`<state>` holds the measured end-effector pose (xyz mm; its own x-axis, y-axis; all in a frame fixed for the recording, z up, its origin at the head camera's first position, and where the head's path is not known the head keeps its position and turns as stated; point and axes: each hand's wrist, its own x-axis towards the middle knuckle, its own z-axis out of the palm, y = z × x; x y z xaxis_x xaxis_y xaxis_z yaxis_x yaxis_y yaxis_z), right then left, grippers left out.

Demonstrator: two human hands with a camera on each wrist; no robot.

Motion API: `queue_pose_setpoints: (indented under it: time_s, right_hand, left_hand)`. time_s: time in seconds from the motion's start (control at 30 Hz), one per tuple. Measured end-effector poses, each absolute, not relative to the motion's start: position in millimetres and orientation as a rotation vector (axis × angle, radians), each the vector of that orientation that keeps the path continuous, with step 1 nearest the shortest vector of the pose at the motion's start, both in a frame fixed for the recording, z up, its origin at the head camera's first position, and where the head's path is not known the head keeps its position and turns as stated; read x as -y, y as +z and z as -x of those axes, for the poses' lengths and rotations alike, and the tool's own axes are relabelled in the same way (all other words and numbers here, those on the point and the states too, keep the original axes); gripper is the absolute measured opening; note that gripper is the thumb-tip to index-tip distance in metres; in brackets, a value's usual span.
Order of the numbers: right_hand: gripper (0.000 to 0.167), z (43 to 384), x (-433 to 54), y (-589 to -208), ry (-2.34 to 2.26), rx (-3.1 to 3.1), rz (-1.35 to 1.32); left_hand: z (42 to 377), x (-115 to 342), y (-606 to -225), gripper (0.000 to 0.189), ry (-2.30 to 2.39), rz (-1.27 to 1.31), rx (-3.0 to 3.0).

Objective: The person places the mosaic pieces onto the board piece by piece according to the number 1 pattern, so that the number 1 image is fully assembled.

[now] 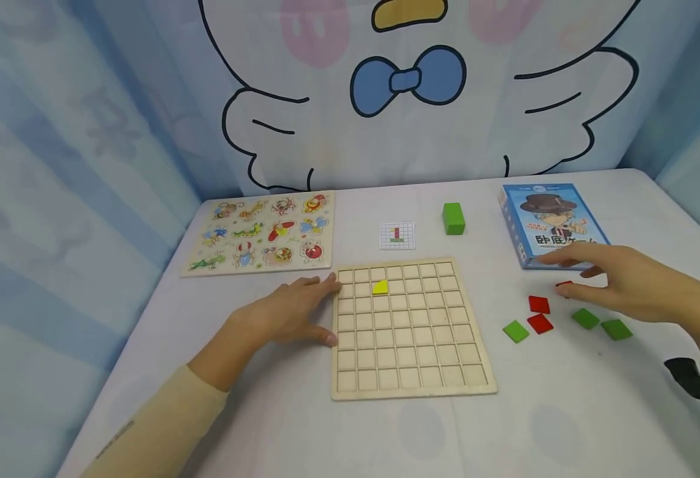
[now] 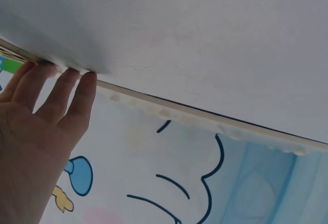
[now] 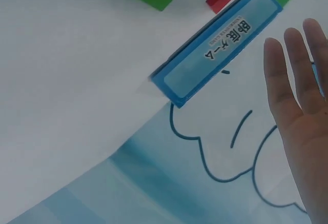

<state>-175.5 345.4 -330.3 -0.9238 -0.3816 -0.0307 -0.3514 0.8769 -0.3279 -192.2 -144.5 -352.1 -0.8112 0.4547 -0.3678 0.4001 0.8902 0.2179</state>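
Observation:
My left hand (image 1: 284,312) rests its thumb and fingertips against the left edge of a wooden grid board (image 1: 397,358). One yellow tile (image 1: 380,287) sits in the board near its upper left. Over to the right, my right hand (image 1: 630,279) hovers with fingers stretched out, its thumb close over a red tile (image 1: 564,284) that it partly hides. Two more red tiles (image 1: 539,305) lie just left of it, along with three green tiles (image 1: 585,318) spread around them. In the right wrist view the fingers (image 3: 281,75) are straight with nothing between them.
Behind the board lie a small card with a printed grid pattern (image 1: 397,236) and a green block (image 1: 454,219). A blue game box (image 1: 555,226) stands at the back right, partly behind the right hand. An insect picture puzzle board (image 1: 260,232) lies at the back left.

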Motion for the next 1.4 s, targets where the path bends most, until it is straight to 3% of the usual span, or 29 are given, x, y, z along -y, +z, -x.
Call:
queue_pose_setpoints:
  time_s: [0.57,1.0,1.4]
  right_hand:
    - [0.045,199.9,-374.6,-354.1,-0.535,-2.860,0.513]
    - [0.052,196.3,-382.5,-361.2,-0.504,-2.825,0.422]
    - [0.046,197.8,-379.7,-363.8,-0.478,-2.861,0.451]
  left_hand:
    - [198.2,144.7,-341.3,0.105,0.131,-0.570,-2.651]
    - [196.1,141.7,-344.8,0.103,0.164,-0.617,-2.624]
    - [196.7,143.0,-346.8,0.103,0.163,-0.618,-2.645]
